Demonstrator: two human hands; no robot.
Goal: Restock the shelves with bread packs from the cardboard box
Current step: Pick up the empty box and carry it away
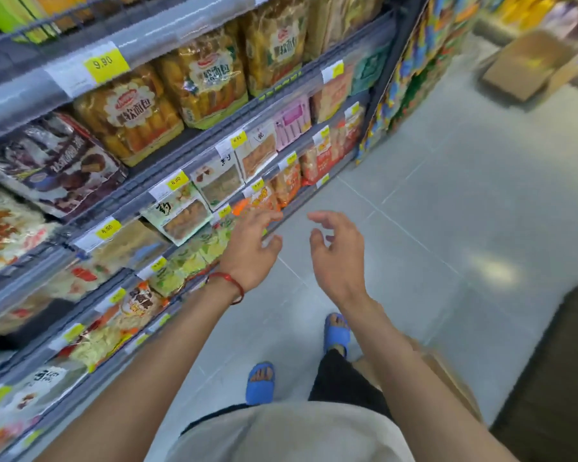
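Yellow bread packs [201,78] stand in a row on an upper shelf [167,158] of the rack at my left. My left hand [251,248], with a red cord on its wrist, hovers in front of the lower shelves with fingers spread and nothing in it. My right hand [339,251] hangs beside it over the floor, fingers loosely curled and empty. A cardboard box [454,378] shows partly behind my right forearm, low at the right. Its inside is hidden.
Lower shelves hold several snack packs behind yellow price tags [106,65]. Another cardboard box [528,66] lies on the grey tiled floor [447,211] far down the aisle. A dark object [558,378] fills the lower right corner. My feet wear blue sandals [261,383].
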